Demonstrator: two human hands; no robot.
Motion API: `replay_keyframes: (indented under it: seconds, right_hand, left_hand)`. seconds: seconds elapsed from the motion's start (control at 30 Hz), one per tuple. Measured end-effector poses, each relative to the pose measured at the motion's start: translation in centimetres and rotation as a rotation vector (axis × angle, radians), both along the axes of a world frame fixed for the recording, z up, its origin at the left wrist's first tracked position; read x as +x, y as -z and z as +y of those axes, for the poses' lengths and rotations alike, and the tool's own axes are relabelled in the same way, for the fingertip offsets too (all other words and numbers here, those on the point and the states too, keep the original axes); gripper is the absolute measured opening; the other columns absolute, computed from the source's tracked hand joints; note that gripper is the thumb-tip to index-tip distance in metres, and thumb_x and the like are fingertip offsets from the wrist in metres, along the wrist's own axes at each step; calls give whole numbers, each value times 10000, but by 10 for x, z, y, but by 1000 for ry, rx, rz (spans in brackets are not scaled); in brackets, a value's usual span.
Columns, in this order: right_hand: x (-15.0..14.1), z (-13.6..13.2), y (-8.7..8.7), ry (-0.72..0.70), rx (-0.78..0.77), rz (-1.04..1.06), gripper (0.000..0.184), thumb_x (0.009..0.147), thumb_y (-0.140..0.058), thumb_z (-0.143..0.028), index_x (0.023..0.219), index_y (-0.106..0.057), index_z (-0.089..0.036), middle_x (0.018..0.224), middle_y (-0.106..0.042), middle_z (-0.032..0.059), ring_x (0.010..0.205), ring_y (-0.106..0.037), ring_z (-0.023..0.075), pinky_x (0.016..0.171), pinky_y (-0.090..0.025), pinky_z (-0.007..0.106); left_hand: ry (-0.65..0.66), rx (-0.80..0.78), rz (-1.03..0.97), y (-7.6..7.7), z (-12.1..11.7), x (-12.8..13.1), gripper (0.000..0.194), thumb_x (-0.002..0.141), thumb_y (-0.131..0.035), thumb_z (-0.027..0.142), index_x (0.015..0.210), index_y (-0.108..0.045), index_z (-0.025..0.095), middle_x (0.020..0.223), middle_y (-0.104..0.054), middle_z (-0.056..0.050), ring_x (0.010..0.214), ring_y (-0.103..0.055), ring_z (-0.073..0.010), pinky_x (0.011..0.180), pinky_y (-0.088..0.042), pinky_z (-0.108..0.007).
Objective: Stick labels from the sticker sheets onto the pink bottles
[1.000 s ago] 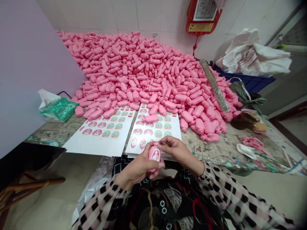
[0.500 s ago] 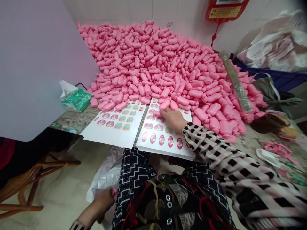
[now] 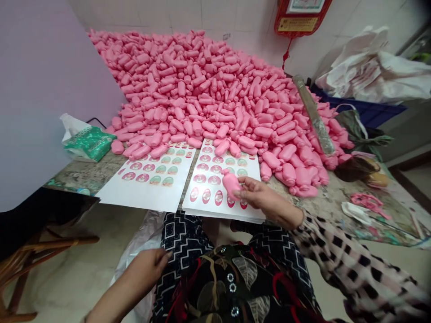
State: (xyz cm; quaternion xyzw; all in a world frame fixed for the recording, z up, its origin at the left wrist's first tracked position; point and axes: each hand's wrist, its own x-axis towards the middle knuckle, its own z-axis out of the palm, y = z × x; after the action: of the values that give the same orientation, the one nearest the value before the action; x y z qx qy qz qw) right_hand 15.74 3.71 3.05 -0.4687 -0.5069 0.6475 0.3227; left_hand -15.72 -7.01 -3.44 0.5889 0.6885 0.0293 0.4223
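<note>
- Left end: your green pack (image 3: 96,143) lies beside the heap.
- Left sheet (image 3: 148,195): upper rows carry stickers (image 3: 142,178); the lower part is bare.
- Bag (image 3: 143,237): hangs below the table edge; contents cannot be told.
- Your left hand (image 3: 153,264): by your thigh, fingers curled; whether they hold anything cannot be told.
- Heap (image 3: 188,80): very large, behind both sheets; no stickers made out on it. Most handling, I judge, remains.
- Right sheet (image 3: 202,210): well stocked, front row of ovals present.
- Bottle (image 3: 230,185): over the right sheet, neck pointing away; its visible side is plain.
- Your right hand (image 3: 261,197): thumb and fingers clamped on the bottle's near end.
- Bar (image 3: 314,116): lies across the heap.
</note>
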Motion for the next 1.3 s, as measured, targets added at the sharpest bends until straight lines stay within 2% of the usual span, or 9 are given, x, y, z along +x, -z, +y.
replay_keyframes:
  seconds: [0.07,0.13,0.3,0.4,0.5,0.6,0.73,0.93,1.3]
  right_hand:
    - [-8,-28,-1,-5,-122,150,378,694,-692,-322,1023,-549,-202,821,-645,-5,660,-578,106,587,-441,219]
    - [-19,-53,1,-42,-195,249,373,703,-695,-330,1023,-551,-205,832,-640,-6,666,-575,101,617,-449,226]
    - [-18,-80,7,-125,-22,200,304,767,-639,-386,1003,-584,-203,979,-627,24,895,-575,145,839,-434,301]
    - [17,-71,15,-44,189,-134,273,822,-555,-428,996,-609,-225,972,-625,31,921,-565,176,832,-434,331]
    - [54,-54,28,211,412,-654,281,885,-433,-414,913,-637,-223,895,-614,47,856,-558,193,790,-419,342]
    - [72,-41,39,268,570,-978,228,886,-430,-339,917,-623,-221,904,-609,46,840,-558,192,751,-401,316]
    - [69,-33,42,234,641,-1193,207,889,-424,-315,891,-611,-226,889,-607,30,786,-564,173,639,-364,278]
    - [67,-25,33,125,645,-1309,226,884,-442,-339,859,-642,-236,869,-614,29,749,-572,162,553,-308,273]
    - [82,-21,35,33,610,-1058,195,847,-501,-343,847,-658,-228,869,-633,18,763,-571,153,622,-375,257]
  left_hand:
    - [-96,18,-367,-30,15,34,341,770,-526,472,952,-652,213,851,-667,-40,781,-601,-200,715,-466,-315]
    - [-131,-5,-730,-50,27,71,488,784,-550,466,1219,-517,248,1186,-584,-66,943,-587,-192,839,-457,-335]
    - [-139,15,-1084,-58,45,135,367,837,-522,402,1124,-566,178,1206,-570,-102,1081,-533,-201,953,-389,-330]
    - [-122,97,-956,-58,54,148,264,802,-569,362,989,-576,177,1024,-631,-71,908,-595,-191,839,-450,-330]
    - [151,333,-607,-60,64,156,170,800,-556,334,903,-581,202,901,-636,-36,836,-588,-189,798,-449,-336]
    - [511,501,-330,-56,68,170,222,821,-510,315,995,-596,208,1189,-570,-91,1011,-558,-245,880,-416,-380]
    - [694,519,-54,-47,69,190,435,802,-520,288,1233,-506,232,1463,-289,-133,1053,-556,-315,864,-427,-438]
    - [755,486,103,-46,70,198,552,790,-522,284,1333,-423,270,1464,-266,-181,959,-600,-338,795,-442,-449]
    - [730,509,69,-37,66,197,555,808,-474,260,1354,-387,306,1484,-215,-171,971,-576,-348,797,-406,-476]
